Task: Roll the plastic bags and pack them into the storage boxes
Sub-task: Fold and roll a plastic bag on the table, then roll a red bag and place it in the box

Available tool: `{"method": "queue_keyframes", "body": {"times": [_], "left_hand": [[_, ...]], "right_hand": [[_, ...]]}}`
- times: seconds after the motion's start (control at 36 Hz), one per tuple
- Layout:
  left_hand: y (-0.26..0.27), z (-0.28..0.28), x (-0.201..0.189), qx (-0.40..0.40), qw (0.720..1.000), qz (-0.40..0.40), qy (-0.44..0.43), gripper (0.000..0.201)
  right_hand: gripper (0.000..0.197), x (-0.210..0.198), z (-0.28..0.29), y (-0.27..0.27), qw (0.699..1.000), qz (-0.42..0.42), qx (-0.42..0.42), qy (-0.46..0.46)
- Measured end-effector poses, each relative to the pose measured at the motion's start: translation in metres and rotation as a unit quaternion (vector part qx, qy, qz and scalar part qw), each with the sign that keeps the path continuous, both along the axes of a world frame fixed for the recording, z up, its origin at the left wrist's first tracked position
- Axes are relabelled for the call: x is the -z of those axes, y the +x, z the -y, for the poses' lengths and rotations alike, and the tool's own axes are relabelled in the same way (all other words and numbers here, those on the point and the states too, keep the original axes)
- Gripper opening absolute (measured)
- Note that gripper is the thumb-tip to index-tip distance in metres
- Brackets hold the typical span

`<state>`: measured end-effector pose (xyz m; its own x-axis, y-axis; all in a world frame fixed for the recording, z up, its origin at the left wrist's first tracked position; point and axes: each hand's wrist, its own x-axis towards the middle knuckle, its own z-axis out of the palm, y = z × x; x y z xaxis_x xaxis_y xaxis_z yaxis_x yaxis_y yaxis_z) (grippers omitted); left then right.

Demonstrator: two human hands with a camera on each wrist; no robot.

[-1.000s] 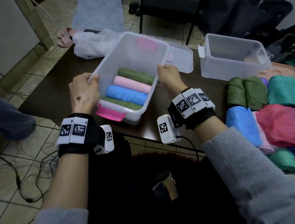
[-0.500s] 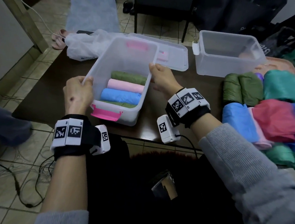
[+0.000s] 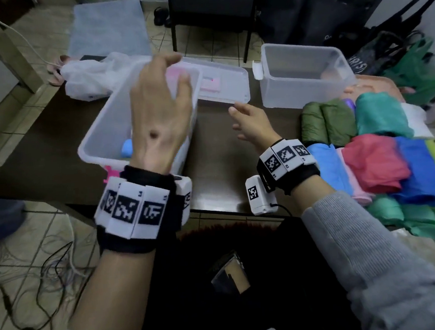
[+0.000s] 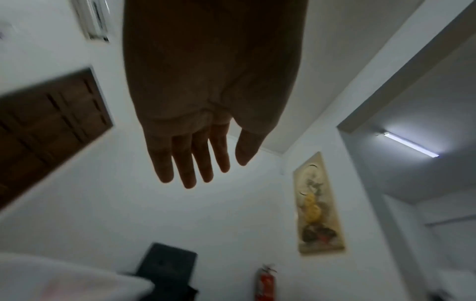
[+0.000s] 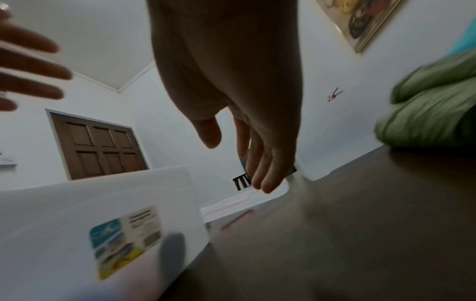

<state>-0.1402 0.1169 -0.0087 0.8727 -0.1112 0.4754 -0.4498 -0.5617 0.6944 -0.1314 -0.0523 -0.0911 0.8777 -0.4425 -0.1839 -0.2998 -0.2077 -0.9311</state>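
Note:
A clear storage box (image 3: 97,140) with pink latches stands on the dark table, and a blue roll (image 3: 126,149) shows inside it. My left hand (image 3: 175,70) hovers above the box with straight fingers and hides most of the other rolls. In the left wrist view the left hand (image 4: 219,167) is open and holds nothing. My right hand (image 3: 239,122) is open over the bare table just right of the box. The right wrist view shows the right hand (image 5: 239,163) open, beside the labelled wall of the box (image 5: 103,224). Folded coloured bags (image 3: 377,162) lie piled at the right.
The box's lid (image 3: 223,86) lies flat behind it. A second clear box (image 3: 303,80) stands at the back right, and a white plastic bag (image 3: 87,76) at the back left. A chair and dark bags stand beyond the table. Cables lie on the tiled floor at the left.
Both hands have let go of the box's rim. The left hand has risen above the box with its fingers straightened. The right hand has drawn away to the right.

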Motion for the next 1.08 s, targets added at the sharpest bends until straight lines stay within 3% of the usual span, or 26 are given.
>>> {"method": "queue_keyframes", "body": {"times": [0.08,0.19,0.33,0.44,0.58,0.83,0.94,1.08], "left_hand": [[-0.013,0.045,0.014,0.091,0.995,-0.023,0.012,0.032],[-0.026,0.095,0.064,0.190,0.972,-0.086,0.107,0.038],[-0.040,0.126,0.115,0.225,0.922,-0.182,0.257,0.051],[-0.047,0.129,0.134,0.233,0.890,-0.254,0.299,0.057],[-0.052,0.127,0.148,0.236,0.887,-0.268,0.294,0.062],[-0.060,0.119,0.170,0.204,0.892,-0.192,0.356,0.066],[-0.064,0.117,0.178,0.183,0.897,-0.152,0.372,0.064],[-0.066,0.117,0.181,0.173,0.901,-0.139,0.373,0.063]], "right_hand": [[0.040,0.002,0.025,-0.014,0.994,0.005,0.045,-0.104],[0.035,-0.003,0.059,-0.042,0.959,-0.011,0.115,-0.260],[0.042,-0.013,0.099,-0.081,0.873,-0.146,0.224,-0.407],[0.051,-0.016,0.124,-0.109,0.841,-0.273,0.253,-0.394],[0.048,-0.008,0.141,-0.123,0.818,-0.370,0.257,-0.359],[0.051,0.006,0.144,-0.116,0.794,-0.390,0.265,-0.383],[0.056,0.007,0.152,-0.115,0.794,-0.393,0.270,-0.378],[0.045,0.009,0.155,-0.116,0.802,-0.363,0.266,-0.393]]}}
